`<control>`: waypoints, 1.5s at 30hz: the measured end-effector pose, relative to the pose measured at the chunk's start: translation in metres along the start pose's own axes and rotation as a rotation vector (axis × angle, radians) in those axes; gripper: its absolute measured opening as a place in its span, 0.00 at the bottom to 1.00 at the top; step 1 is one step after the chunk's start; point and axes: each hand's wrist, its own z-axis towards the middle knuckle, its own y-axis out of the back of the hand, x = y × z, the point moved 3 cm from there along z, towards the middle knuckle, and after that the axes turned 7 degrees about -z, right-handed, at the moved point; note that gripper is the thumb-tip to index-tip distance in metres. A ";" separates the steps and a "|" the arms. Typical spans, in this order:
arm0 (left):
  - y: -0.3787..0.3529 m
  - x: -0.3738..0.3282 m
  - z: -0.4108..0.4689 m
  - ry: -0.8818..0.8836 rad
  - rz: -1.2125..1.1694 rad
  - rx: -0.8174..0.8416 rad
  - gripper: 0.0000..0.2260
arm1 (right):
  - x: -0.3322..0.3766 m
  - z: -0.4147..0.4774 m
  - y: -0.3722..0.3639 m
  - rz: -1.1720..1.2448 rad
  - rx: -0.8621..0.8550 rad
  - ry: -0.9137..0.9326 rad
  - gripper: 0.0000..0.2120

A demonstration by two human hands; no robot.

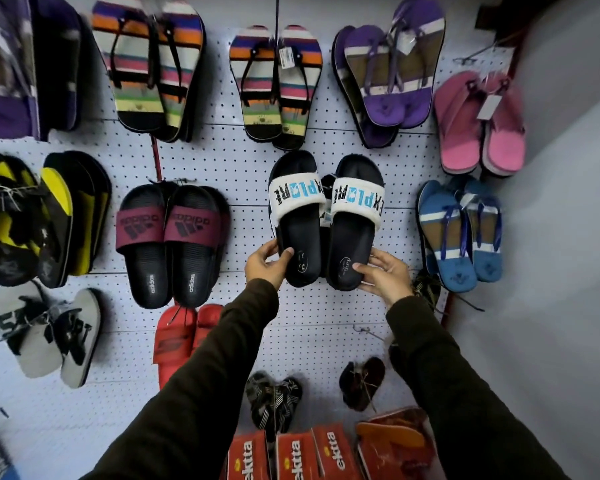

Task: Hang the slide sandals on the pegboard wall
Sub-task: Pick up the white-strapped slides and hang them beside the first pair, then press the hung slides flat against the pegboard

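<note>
A pair of black slide sandals with white straps printed "EXPLORE" is held toes-up against the white pegboard wall (243, 174). My left hand (265, 263) grips the heel of the left slide (298, 237), thumb on its footbed. The heel of the right slide (352, 237) sits in my right hand (385, 275), thumb likewise on the footbed. The two sandals touch at their straps. Whatever hook lies behind them is hidden.
Other pairs hang all around: maroon adidas slides (170, 244) to the left, blue flip-flops (461, 233) to the right, striped flip-flops (274, 88) above, red slides (184, 337) below. A bare hook (368, 332) sticks out under my right hand. Red ektta boxes (291, 455) stand below.
</note>
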 end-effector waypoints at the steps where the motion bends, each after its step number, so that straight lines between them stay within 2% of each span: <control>1: 0.000 0.006 0.002 0.016 0.010 -0.005 0.20 | -0.005 0.004 0.000 -0.010 0.008 -0.020 0.27; 6: 0.005 0.037 0.006 0.060 0.077 -0.034 0.20 | -0.038 0.019 -0.001 -0.021 0.016 -0.091 0.27; 11: 0.007 0.057 0.012 0.040 0.134 -0.045 0.19 | -0.060 0.033 -0.007 -0.033 -0.028 -0.041 0.26; 14: 0.004 0.058 0.016 -0.092 0.241 -0.055 0.22 | -0.058 0.035 -0.010 -0.237 -0.175 0.172 0.27; 17: -0.004 0.046 0.017 -0.478 0.452 -0.074 0.25 | -0.043 0.033 -0.016 -0.518 -0.308 0.578 0.27; 19: -0.016 0.037 0.021 -0.693 0.628 -0.024 0.26 | -0.036 0.041 -0.024 -0.768 -0.285 0.772 0.28; 22: -0.035 0.035 0.031 -0.820 0.931 0.079 0.27 | -0.035 0.060 -0.035 -1.092 -0.182 0.858 0.30; 25: -0.044 0.042 0.046 -0.768 1.150 0.126 0.29 | -0.035 0.077 -0.040 -1.195 -0.126 0.845 0.31; 31: -0.040 0.040 0.072 -0.698 1.234 0.171 0.30 | -0.030 0.094 -0.044 -1.261 -0.123 0.839 0.33; 37: -0.026 0.033 0.063 -0.749 1.277 0.183 0.29 | -0.031 0.079 -0.056 -1.130 -0.188 0.826 0.30; 40: -0.002 0.022 0.057 -0.823 1.340 0.051 0.28 | -0.033 0.064 -0.079 -1.057 -0.233 0.878 0.29; 45: 0.069 -0.007 0.059 -0.831 1.385 -0.168 0.29 | -0.034 0.040 -0.146 -0.947 -0.171 0.968 0.28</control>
